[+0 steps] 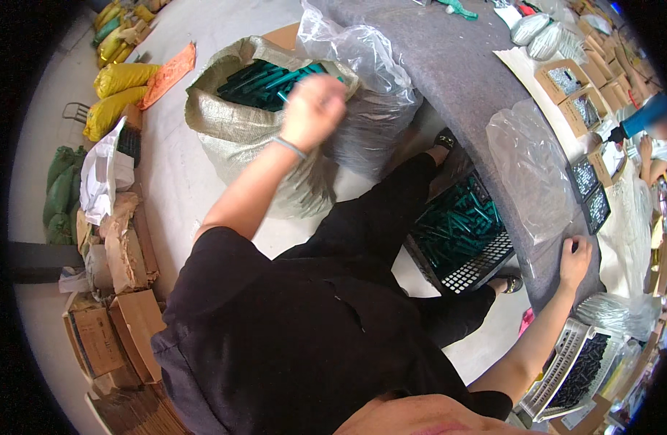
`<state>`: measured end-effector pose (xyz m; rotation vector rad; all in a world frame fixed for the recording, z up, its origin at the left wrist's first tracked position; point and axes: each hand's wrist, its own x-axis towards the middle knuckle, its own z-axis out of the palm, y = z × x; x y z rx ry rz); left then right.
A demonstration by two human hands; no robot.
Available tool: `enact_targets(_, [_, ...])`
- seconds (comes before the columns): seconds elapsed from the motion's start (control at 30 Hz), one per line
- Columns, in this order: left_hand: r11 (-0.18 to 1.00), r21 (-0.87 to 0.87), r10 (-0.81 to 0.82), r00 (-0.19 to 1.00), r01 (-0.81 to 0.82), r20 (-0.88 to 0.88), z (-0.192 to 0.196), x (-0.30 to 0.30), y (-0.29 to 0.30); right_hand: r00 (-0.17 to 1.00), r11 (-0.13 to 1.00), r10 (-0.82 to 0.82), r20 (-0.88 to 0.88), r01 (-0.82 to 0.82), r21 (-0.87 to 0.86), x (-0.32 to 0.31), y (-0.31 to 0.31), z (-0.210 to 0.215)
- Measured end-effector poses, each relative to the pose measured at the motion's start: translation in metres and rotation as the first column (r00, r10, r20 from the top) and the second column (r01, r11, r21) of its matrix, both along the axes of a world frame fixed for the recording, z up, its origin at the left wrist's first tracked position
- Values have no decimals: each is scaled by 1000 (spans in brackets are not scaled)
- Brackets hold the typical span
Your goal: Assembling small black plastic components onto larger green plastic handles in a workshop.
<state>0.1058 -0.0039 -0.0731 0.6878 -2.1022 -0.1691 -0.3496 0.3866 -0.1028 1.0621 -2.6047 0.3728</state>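
My left hand is over a woven sack packed with dark green tubes. Its fingers are curled closed and somewhat blurred; what they hold, if anything, cannot be made out. A grey band circles that wrist. On the far side of the hand, a clear plastic bag bulges next to the sack. My right hand rests on the grey-covered table, fingers curled in, and whatever is inside them is hidden. Between my feet stands a black crate of green tubes.
An empty-looking clear bag lies on the table beside two black trays of small parts. A white crate of black pieces stands at the lower right. Cardboard boxes and yellow sacks line the left. Another person's blue sleeve shows at far right.
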Motion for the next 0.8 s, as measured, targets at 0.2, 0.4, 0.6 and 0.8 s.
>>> enact_targets(0.2, [666,387,179,640,-637,747,-31,41,-150,996,995,76,46,-73,-73,52,13,19])
enact_targets(0.4, [359,693,136,770,-625,624,-131,4,-232,998,995,60,19,-58,-76,61,8,17])
enact_targets(0.6, [167,463,326,492,-870,807,-111,-56,-207,997,993,-32,-64,24,-115,65,15,7])
enact_targets(0.8, [526,501,409,720,-688,560,-117,-41,-217,994,993,-53,-91,43,-109,65,12,3])
